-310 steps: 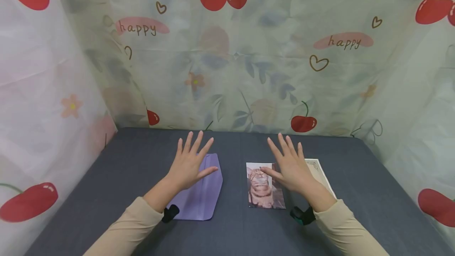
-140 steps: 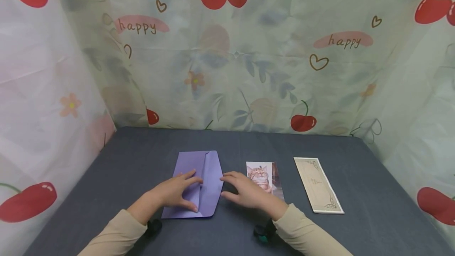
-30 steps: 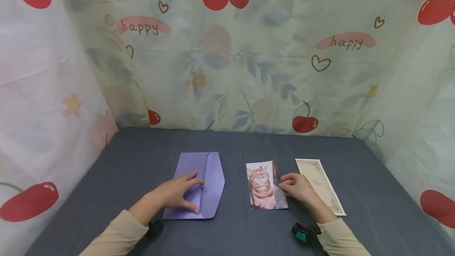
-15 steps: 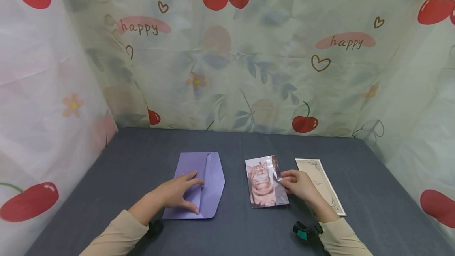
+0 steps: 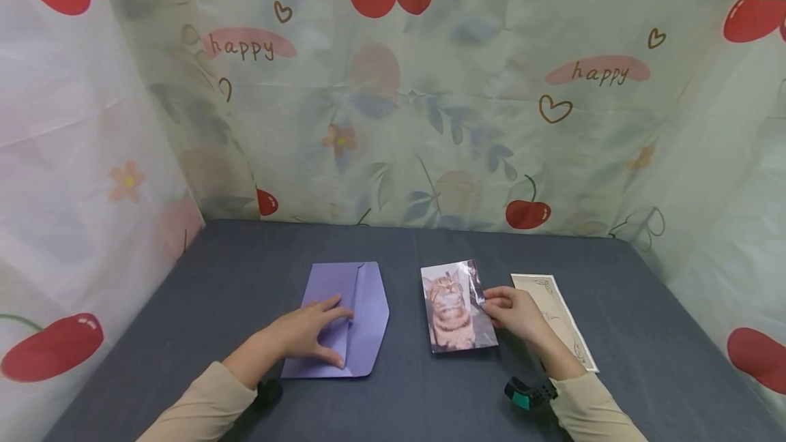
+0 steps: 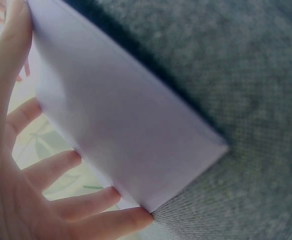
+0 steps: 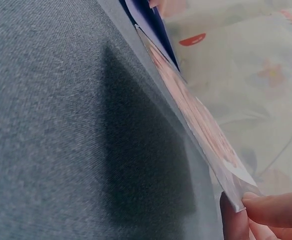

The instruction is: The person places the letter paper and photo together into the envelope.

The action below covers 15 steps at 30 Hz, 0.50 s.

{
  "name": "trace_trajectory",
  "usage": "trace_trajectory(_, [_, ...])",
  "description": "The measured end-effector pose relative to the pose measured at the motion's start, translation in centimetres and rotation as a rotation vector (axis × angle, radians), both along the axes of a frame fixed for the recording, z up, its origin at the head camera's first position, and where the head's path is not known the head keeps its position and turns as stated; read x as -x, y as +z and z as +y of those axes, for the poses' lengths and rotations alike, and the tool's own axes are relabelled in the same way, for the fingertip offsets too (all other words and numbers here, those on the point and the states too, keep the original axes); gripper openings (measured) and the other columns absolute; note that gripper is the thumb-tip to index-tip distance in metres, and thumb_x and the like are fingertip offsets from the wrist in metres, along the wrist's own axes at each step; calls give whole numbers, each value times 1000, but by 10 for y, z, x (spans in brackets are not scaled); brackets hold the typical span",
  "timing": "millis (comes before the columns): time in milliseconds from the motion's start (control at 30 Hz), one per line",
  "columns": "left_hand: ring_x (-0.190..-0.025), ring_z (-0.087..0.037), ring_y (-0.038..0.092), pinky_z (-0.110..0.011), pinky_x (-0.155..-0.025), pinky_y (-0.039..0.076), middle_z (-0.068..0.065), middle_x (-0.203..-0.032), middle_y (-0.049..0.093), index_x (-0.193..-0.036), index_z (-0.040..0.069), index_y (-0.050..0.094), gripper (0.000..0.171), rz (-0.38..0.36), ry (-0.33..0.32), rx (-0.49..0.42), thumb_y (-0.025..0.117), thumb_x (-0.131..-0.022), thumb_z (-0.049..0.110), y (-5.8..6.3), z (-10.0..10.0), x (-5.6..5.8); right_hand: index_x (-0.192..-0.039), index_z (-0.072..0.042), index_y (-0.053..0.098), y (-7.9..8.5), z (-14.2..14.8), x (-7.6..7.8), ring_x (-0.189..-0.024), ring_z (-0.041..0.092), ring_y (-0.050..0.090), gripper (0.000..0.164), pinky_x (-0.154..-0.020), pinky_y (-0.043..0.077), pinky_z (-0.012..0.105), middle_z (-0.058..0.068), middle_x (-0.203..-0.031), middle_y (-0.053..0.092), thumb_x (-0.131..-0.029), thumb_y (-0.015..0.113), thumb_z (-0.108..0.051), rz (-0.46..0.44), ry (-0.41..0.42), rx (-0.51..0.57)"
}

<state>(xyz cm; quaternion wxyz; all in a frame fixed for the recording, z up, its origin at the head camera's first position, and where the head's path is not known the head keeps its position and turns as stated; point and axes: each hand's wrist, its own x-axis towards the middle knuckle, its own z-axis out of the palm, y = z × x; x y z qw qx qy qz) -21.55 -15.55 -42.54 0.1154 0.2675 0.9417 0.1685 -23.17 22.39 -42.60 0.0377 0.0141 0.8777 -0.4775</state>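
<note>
A purple envelope [image 5: 371,319] lies on the dark cloth, its flap spread out to the right. My left hand [image 5: 297,333] rests on it with thumb and fingers apart; in the left wrist view the fingertips [image 6: 68,159] touch the envelope's surface along one side. Between thumb and fingers, my right hand [image 5: 518,316] pinches the right edge of a glossy cat photo [image 5: 449,309]. That photo is raised off the table, and the right wrist view shows its shadow below the tilted sheet [image 7: 200,125].
A narrow cream card [image 5: 560,316] with ornate corners lies to the right, partly covered by the right hand and forearm. The dark tablecloth [image 5: 405,401] spreads beneath everything. A curtain [image 5: 393,121] printed with cherries and flowers encloses the back and sides.
Ten seconds ago both hands hovered spread. Later the left hand settled on the envelope. Over the last second the right hand has lifted the photo off the cloth; the left has stayed still.
</note>
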Motion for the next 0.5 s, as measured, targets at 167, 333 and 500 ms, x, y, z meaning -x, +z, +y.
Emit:
trace_trajectory(167, [-129,-50,38,-61,-98,37,-21,-149,32,-128,23,50,76,7,-4,-3,75,-65,57,-1,0,1,-113,10,57,4,-3,1,-76,12,63,28,-66,56,31,23,-98,67,-88,59,-2,7,2,-7])
trace_trajectory(333, [-129,-51,37,-61,-98,36,-21,-149,32,-128,23,50,76,7,-4,-4,75,-65,57,-1,0,1,-114,9,56,8,-5,1,-75,11,62,28,-68,56,31,22,-97,67,-89,59,-4,5,6,-2])
trace_trajectory(500, [-130,-47,39,-59,-98,37,-21,-149,32,-128,23,50,76,11,-6,-4,75,-65,57,0,0,1,-114,9,56,9,-6,4,-74,10,61,29,-66,56,28,21,-97,67,-89,59,-4,9,20,15])
